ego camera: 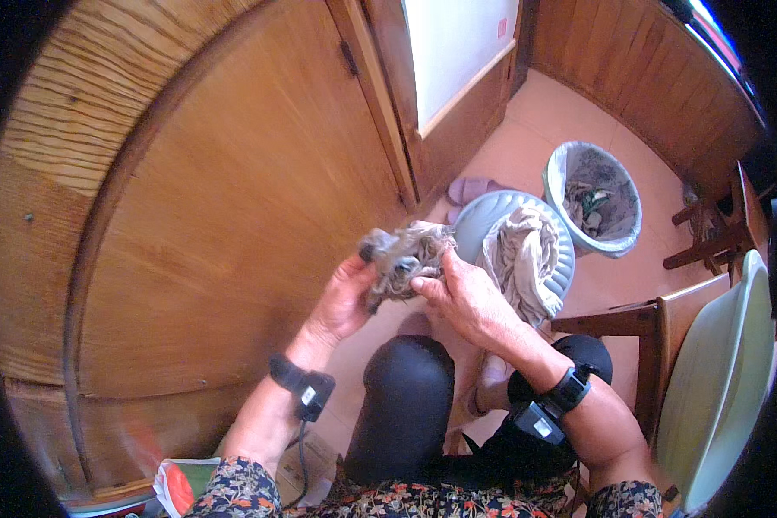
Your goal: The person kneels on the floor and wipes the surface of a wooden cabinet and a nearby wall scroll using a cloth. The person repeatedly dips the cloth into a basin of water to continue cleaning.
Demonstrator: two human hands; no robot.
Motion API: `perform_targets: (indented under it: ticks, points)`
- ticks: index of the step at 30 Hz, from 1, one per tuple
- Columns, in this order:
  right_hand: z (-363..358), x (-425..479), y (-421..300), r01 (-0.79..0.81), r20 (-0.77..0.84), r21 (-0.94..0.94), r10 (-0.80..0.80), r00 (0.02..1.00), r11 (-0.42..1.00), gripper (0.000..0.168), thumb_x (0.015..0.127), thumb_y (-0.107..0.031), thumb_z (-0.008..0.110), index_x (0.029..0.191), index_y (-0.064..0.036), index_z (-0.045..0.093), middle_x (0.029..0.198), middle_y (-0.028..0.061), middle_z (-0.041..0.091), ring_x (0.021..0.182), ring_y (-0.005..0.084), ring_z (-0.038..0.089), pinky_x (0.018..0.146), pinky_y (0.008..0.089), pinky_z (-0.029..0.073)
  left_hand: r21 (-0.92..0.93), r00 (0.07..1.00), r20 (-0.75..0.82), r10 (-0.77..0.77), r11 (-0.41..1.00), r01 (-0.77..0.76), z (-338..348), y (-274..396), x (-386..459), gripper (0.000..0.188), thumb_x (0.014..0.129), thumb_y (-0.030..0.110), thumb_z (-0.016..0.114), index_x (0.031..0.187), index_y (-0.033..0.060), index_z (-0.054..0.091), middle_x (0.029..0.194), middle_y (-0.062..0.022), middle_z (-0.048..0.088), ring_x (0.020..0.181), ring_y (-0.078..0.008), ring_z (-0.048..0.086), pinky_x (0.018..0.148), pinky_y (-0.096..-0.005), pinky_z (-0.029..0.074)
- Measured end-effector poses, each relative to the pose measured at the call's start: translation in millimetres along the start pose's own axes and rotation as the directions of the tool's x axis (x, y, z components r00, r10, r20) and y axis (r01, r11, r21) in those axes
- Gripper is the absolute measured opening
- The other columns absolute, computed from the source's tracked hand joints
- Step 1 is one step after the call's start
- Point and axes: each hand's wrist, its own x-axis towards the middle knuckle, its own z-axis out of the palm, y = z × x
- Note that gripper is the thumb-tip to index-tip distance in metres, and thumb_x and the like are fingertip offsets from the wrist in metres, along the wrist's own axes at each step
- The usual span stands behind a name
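A crumpled, tangled grey-brown clump (405,265), fibrous or leafy and partly blurred, is held up between both hands above the knees; what it is cannot be told. My left hand (348,294) grips its left side, fingers partly behind it. At its right side, my right hand (463,291) pinches it between thumb and fingers. Beyond my right hand stands a light blue ribbed plastic basin (471,223) on the floor, with a wrung, off-white cloth (524,259) lying in it and over its rim.
A lined waste bin (633,213) with scraps inside stands behind the basin. Pink slippers (472,189) lie near the wooden door frame. A wooden cabinet (233,213) rises at the left. On the right are a wooden stool (647,324) and a large pale green basin (706,388) on edge.
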Motion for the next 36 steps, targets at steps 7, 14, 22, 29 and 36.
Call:
perform_targets:
  ticks: [7,14,22,29,36]
  points:
    - [16.9,20.5,-1.3,0.23,-0.214,0.533,-0.134,0.968,0.814,0.023,0.084,-0.005,0.056,0.106,0.002,0.059,0.094,0.0165,0.067,0.087,0.0246,0.063,0.083,0.0365,0.049,0.307,0.989,0.02,0.144,0.941,-0.144,71.7,34.3,-12.1,0.039,0.088,0.005,0.067,0.126,0.0053,0.056,0.119,-0.0052,0.063,0.108,-0.0157,0.059,0.097,-0.0319,0.048]
    - [2.1,5.0,-25.9,0.294,-0.429,0.208,-0.183,0.885,0.933,0.044,0.089,-0.017,0.062,0.127,0.0,0.05,0.113,0.0196,0.063,0.097,0.0343,0.064,0.087,0.0402,0.051,0.91,0.825,0.155,0.544,0.247,-0.334,91.0,91.7,-20.3,0.038,0.082,-0.01,0.059,0.115,0.0066,0.065,0.12,-0.0054,0.064,0.11,-0.0196,0.06,0.096,-0.0353,0.049]
    - [-22.0,6.6,-9.3,0.145,-0.413,0.265,-0.024,0.91,0.953,0.045,0.089,-0.022,0.065,0.126,0.0,0.051,0.116,0.0188,0.062,0.099,0.0316,0.064,0.087,0.0406,0.051,0.241,0.364,0.883,0.296,-0.952,0.189,158.7,185.9,51.6,0.032,0.085,0.008,0.058,0.117,0.0065,0.065,0.128,-0.0074,0.059,0.126,-0.0226,0.051,0.105,-0.0414,0.037]
    - [-22.6,-12.2,-14.6,0.19,-0.239,-0.153,-0.223,0.945,0.97,0.024,0.084,-0.018,0.063,0.099,0.0,0.059,0.097,0.0214,0.061,0.093,0.0401,0.062,0.079,0.0468,0.052,0.052,0.755,0.65,0.088,-0.996,0.071,45.9,110.3,105.9,0.041,0.087,0.011,0.05,0.126,0.0031,0.058,0.146,-0.0099,0.045,0.14,-0.0231,0.035,0.119,-0.0456,0.02]
    - [-5.5,-45.2,-31.9,0.43,0.175,-0.317,-0.394,0.902,0.845,0.014,0.076,-0.011,0.061,0.088,-0.004,0.061,0.084,0.0116,0.062,0.083,0.028,0.065,0.068,0.0381,0.054,0.028,0.825,0.558,-0.087,-0.992,-0.124,-38.7,24.9,131.7,0.05,0.085,0.012,0.047,0.132,-0.0041,0.051,0.144,-0.0145,0.045,0.138,-0.0262,0.037,0.119,-0.0448,0.019]
